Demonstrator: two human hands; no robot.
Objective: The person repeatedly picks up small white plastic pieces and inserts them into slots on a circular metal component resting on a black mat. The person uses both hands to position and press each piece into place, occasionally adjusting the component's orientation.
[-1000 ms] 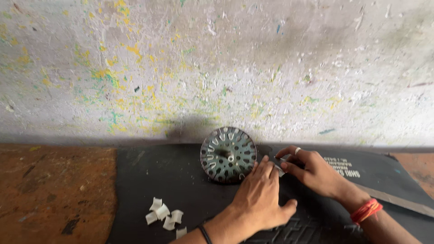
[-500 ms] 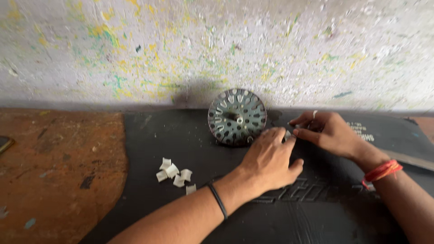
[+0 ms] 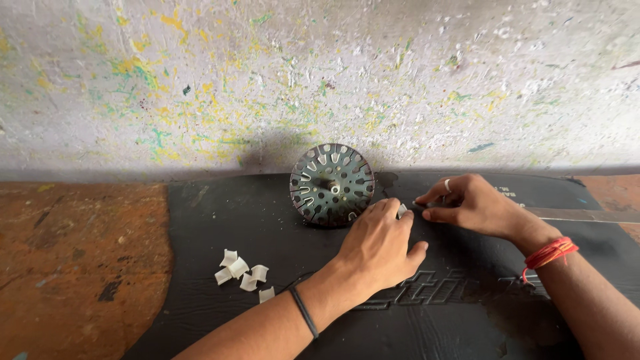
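A round slotted metal core leans upright against the wall at the back of a black rubber mat. My left hand lies palm down just right of the core, fingertips on a small white strip. My right hand, with a ring and a red thread at the wrist, pinches the other end of a thin white strip close to the left fingers. Whether it is one strip or two is hidden by my fingers.
Several small folded white paper pieces lie on the mat to the left. A flat metal blade lies behind my right wrist. A worn brown surface borders the mat on the left. A paint-splattered wall stands behind.
The view shifted, so the core and hands sit lower and more central. Both hands stay together beside the core, working the white strip; their pose has changed little.
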